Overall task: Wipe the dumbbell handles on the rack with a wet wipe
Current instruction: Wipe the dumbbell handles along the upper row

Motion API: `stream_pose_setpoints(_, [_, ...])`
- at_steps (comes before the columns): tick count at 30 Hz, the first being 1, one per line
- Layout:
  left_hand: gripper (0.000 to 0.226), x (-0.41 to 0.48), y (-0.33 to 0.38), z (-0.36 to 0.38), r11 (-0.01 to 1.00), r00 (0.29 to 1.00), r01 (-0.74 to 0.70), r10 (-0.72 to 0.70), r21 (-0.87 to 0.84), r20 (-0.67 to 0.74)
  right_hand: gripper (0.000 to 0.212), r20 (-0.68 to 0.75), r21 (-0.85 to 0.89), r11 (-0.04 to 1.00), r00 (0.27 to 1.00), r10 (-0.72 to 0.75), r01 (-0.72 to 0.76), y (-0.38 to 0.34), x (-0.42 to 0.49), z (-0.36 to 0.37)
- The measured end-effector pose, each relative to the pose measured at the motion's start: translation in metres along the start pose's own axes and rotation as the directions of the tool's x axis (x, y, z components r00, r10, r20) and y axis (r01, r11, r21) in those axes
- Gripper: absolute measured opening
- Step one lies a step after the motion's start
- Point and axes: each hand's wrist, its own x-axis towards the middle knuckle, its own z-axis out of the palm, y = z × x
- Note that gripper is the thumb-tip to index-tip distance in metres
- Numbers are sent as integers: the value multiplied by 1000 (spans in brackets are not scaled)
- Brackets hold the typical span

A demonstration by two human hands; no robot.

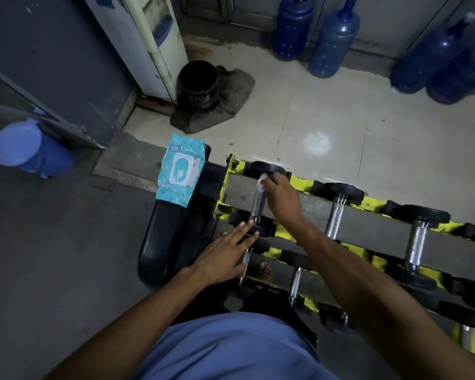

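Centre frame: our right hand (pixel 281 198) pinches crumpled white wet wipe (pixel 261 181) against leftmost chrome dumbbell handle (pixel 258 205), mid-wipe. Left hand (pixel 225 256) flat, steadying. Next, we reckon: neighbouring handle (pixel 335 218).

4 jugs (pixel 335 39), 1 wipes pk (pixel 180 171)

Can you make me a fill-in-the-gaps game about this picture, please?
The right hand rubs the dumbbell handle with a white ____.
The rack is painted ____.
The wipes pack lies to the ____ of the rack.
The big water bottles by the wall are ____.
Missing words: wipe, yellow, left, blue.
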Motion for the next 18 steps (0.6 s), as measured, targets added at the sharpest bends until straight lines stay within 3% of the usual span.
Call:
stream_pose_setpoints(4, [87,0,-4,-8,999,999,-37,36,34,22,45,253,-153,921,915,-314,358,-7,4,-9])
stream_pose_setpoints(9, [91,2,-9,-2,997,998,-52,51,54,21,47,316,-272,931,937,-151,242,-13,29,-30])
stream_pose_setpoints(13, [87,2,-8,-3,996,997,-72,71,53,12,31,565,-230,826,761,-317,515,-32,22,-33])
stream_pose_setpoints(16, [87,2,-9,0,996,997,-70,71,55,-6,36,437,-321,890,885,-164,323,-28,38,-43])
stream_pose_setpoints(18, [85,1,-7,0,997,998,-60,61,50,-9,30,488,-304,905,864,-119,297,-35,32,-39])
